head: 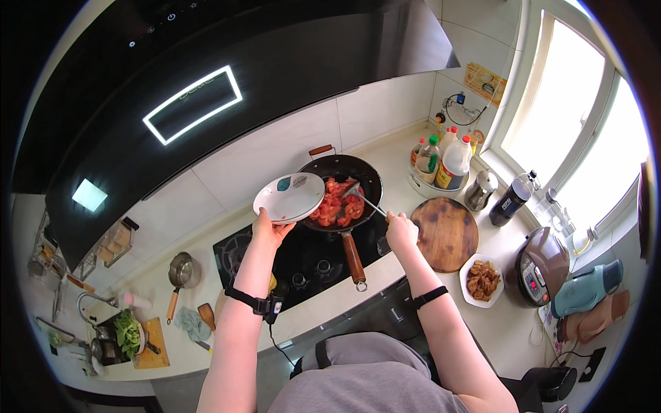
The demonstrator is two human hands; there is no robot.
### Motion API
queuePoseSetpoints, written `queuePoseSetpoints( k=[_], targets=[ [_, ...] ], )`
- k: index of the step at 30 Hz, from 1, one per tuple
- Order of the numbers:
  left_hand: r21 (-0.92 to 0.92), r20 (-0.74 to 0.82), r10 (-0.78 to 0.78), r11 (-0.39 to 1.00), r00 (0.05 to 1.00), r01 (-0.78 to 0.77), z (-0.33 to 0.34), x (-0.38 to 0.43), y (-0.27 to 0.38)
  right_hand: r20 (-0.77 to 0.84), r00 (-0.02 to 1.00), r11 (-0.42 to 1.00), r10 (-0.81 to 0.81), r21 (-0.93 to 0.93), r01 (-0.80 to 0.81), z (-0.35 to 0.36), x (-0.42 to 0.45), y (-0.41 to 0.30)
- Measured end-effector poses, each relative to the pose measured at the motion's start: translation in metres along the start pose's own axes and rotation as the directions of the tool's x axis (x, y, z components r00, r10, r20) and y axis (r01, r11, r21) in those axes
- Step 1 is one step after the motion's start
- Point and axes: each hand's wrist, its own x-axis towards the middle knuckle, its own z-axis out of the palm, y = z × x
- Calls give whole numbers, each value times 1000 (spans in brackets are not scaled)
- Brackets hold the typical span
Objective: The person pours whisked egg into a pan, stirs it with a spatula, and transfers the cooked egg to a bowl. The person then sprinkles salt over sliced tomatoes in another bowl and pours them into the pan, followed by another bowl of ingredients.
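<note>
My left hand (270,231) grips the near rim of a white bowl (289,201) with a leaf pattern, tilted over the left edge of a black wok (373,180). Only small red bits show inside the bowl. Chopped tomatoes (335,206) lie in the wok, which stands on the black glass gas hob (304,258) with its wooden handle (353,255) towards me. In my right hand (402,232) is the handle of a metal spatula (356,192), whose blade rests among the tomatoes.
Right of the wok lie a round wooden board (445,235), a plate of browned meat pieces (483,281), a rice cooker (539,268) and a tray of bottles (439,191). A saucepan (182,269) and a wooden spatula (206,314) are at left. The range hood (289,67) overhangs the hob.
</note>
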Motion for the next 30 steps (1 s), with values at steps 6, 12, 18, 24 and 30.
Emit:
queuePoseSetpoints(
  k=[6,12,18,24,30],
  targets=[
    [-49,59,10,999,998,-7,-5,-33,-13,142,988,996,-68,-47,75,-15,9,1],
    [-81,7,7,997,1000,-6,-4,-65,-21,24,989,952,-149,-266,150,-63,6,14],
    [-129,26,17,992,1000,-13,-10,-76,-29,94,977,980,-192,-42,197,-33,23,15],
    [-133,-17,-1,991,1000,-1,-12,-82,-31,38,992,990,-123,69,120,8,45,-5],
    [-132,-41,29,991,999,-34,-26,-101,-34,155,965,977,-210,5,212,-25,31,3]
  ],
)
